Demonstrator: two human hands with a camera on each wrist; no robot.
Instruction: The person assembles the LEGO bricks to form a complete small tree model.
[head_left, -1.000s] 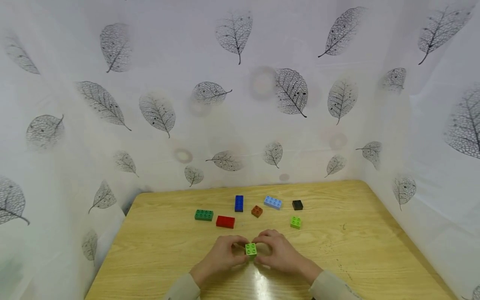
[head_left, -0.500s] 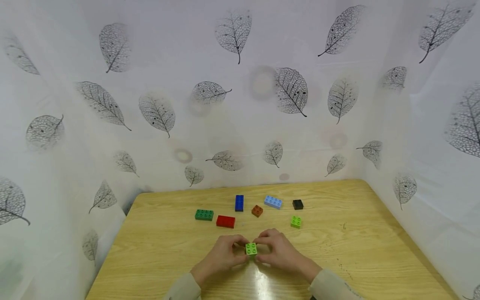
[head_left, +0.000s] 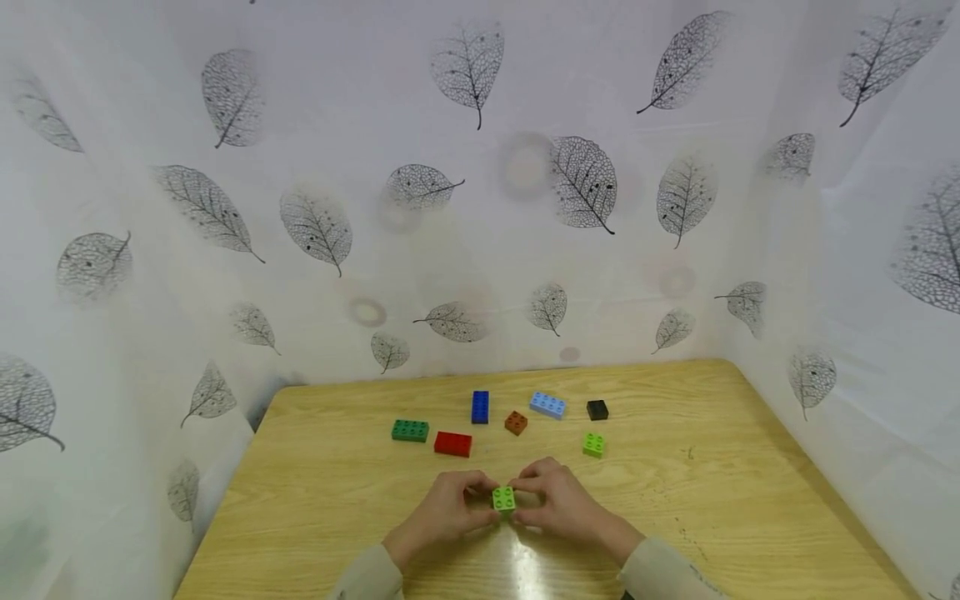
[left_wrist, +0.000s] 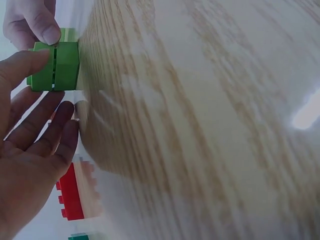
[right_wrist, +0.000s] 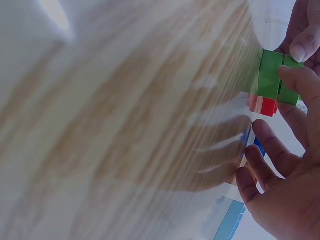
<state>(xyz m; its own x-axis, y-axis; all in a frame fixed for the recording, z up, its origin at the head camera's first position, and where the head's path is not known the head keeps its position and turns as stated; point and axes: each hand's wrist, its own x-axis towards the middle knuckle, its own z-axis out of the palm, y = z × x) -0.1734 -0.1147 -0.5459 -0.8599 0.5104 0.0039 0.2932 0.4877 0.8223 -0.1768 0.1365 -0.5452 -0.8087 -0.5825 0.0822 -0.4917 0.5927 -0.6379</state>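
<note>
Two bright green toy building bricks stand stacked on the table between my hands. A thin gap shows between the upper brick and the lower brick in the left wrist view. My left hand pinches the upper brick from the left, thumb at the near side and fingers behind. From the right, my right hand pinches the same brick with thumb and forefinger. Its other fingers spread loosely near the tabletop in the right wrist view. Studs on top of the upper brick face up in the head view.
Beyond my hands on the wooden table lie a red brick, a dark green brick, a blue brick, a brown brick, a light blue brick, a black brick and another lime brick. A leaf-print curtain surrounds the table.
</note>
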